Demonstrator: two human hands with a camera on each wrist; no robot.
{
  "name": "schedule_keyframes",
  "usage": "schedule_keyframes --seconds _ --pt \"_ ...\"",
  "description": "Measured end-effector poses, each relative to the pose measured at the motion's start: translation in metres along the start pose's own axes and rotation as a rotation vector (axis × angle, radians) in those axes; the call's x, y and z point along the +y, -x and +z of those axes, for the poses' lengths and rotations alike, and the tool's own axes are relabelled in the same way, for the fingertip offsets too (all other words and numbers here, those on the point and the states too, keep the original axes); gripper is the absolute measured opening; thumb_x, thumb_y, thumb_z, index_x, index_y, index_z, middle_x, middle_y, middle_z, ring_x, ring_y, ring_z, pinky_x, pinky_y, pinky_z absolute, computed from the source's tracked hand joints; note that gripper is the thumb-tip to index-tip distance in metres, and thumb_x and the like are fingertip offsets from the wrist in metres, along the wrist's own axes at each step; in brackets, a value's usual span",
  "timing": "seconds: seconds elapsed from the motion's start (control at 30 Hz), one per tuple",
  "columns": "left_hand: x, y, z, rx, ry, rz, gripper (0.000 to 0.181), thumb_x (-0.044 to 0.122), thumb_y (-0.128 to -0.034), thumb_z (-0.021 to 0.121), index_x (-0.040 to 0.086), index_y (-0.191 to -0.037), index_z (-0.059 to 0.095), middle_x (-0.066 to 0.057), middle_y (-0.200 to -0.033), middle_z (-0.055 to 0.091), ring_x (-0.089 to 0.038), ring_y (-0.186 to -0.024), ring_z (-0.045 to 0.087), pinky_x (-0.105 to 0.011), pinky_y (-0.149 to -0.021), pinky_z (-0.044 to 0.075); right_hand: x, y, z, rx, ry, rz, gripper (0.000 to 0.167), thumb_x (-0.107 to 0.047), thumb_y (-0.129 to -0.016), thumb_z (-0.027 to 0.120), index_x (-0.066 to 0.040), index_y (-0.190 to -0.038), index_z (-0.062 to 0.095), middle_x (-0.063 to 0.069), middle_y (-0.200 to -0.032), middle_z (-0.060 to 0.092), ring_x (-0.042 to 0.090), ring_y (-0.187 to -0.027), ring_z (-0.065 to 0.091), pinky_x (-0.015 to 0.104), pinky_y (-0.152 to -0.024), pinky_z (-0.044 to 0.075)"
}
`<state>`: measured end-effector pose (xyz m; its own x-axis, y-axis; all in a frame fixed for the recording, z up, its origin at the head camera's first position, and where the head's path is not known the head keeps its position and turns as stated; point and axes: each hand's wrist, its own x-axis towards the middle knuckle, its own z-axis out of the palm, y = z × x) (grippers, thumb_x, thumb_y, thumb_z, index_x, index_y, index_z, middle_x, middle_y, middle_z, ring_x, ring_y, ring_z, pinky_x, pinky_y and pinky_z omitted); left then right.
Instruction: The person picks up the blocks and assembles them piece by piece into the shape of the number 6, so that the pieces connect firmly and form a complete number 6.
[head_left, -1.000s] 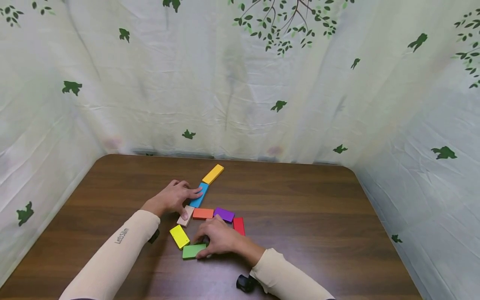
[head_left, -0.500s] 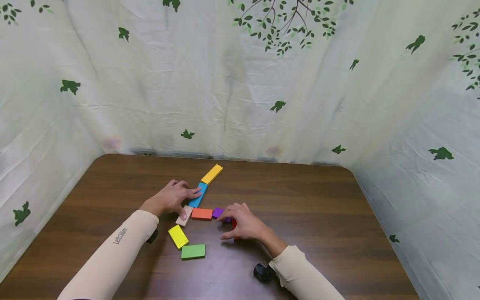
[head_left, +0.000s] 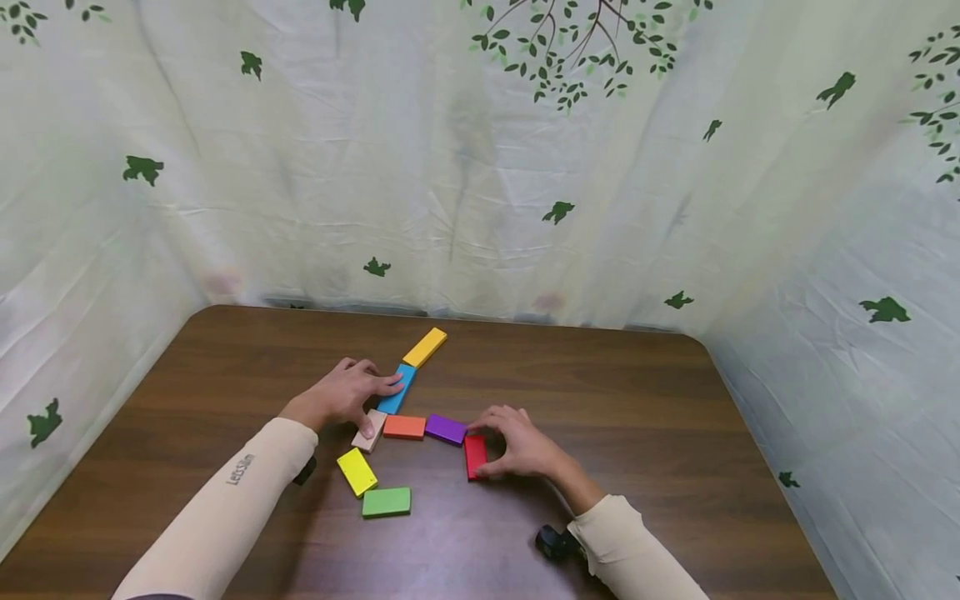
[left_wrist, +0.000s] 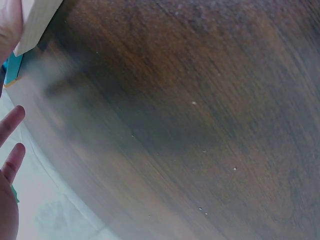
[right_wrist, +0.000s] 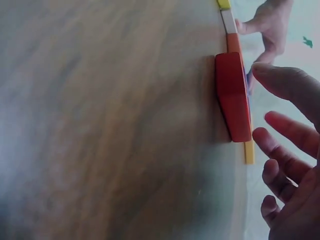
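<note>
Flat coloured blocks lie end to end in a bent row on the table. My left hand [head_left: 347,398] rests with its fingers on the blue block [head_left: 396,392] and its thumb on the pale wooden block [head_left: 368,433]. My right hand [head_left: 523,446] is at the red block [head_left: 476,460], thumb by its near end and forefinger by its far end. In the right wrist view a narrow gap shows between the fingertips and the red block [right_wrist: 233,95]. The purple block [head_left: 446,429] touches or nearly touches the red one, and the orange block [head_left: 403,427] lies left of purple.
An amber block [head_left: 425,347] extends the row beyond the blue one. Nearer me lie a yellow block [head_left: 357,472] and a green block [head_left: 386,502]. The brown wooden table [head_left: 615,400] is bordered at the back and sides by a leaf-print curtain [head_left: 480,167].
My right hand has left the green block, crossed over the red block and now sits at its right side. The left hand has stayed where it was, and the blocks look unmoved.
</note>
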<state>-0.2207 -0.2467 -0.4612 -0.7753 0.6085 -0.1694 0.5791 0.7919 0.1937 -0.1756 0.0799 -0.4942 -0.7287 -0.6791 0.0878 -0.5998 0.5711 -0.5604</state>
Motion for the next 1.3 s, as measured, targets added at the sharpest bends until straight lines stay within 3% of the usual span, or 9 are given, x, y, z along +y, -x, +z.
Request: schedule_keyframes --seconds 0.53,0.77,1.07,1.3 --pt "-0.001 -0.001 0.001 -0.009 0.02 -0.02 0.095 0.051 -0.0639 0.079 0.014 -0.145 0.044 -0.006 -0.149 0.043 -0.035 -0.124 0.038 -0.056 -0.102 0.024 0.009 0.004 0.002 -0.049 -0.053 0.02 0.052 -0.022 -0.07 0.084 -0.012 -0.118 0.067 -0.002 -0.112 0.06 0.014 -0.109 0.053 0.047 -0.096 0.032" --pt "-0.001 0.0 0.0 -0.004 0.012 -0.006 0.095 0.052 -0.0639 0.078 0.014 -0.144 0.045 -0.007 -0.15 0.042 -0.034 -0.123 0.039 -0.055 -0.102 0.025 0.01 0.006 0.003 -0.054 -0.075 0.034 0.053 -0.027 -0.07 0.087 -0.013 -0.117 0.068 -0.005 -0.11 0.061 0.012 -0.106 0.054 0.043 -0.094 0.032" --pt "-0.001 -0.001 0.0 -0.004 -0.008 0.0 0.096 0.053 -0.0635 0.077 0.013 -0.144 0.045 -0.006 -0.15 0.042 -0.034 -0.123 0.039 -0.055 -0.1 0.027 -0.001 0.009 0.006 -0.038 -0.021 0.081 0.058 -0.033 -0.065 0.09 -0.013 -0.114 0.068 -0.003 -0.108 0.063 0.014 -0.106 0.054 0.047 -0.097 0.032" --pt "-0.001 -0.003 0.001 -0.014 -0.011 -0.011 0.095 0.053 -0.0638 0.078 0.014 -0.144 0.044 -0.006 -0.15 0.041 -0.034 -0.123 0.039 -0.055 -0.101 0.026 -0.008 0.01 0.011 -0.017 0.037 0.06 0.058 -0.038 -0.064 0.09 -0.014 -0.112 0.069 -0.005 -0.105 0.064 0.012 -0.103 0.054 0.037 -0.089 0.035"
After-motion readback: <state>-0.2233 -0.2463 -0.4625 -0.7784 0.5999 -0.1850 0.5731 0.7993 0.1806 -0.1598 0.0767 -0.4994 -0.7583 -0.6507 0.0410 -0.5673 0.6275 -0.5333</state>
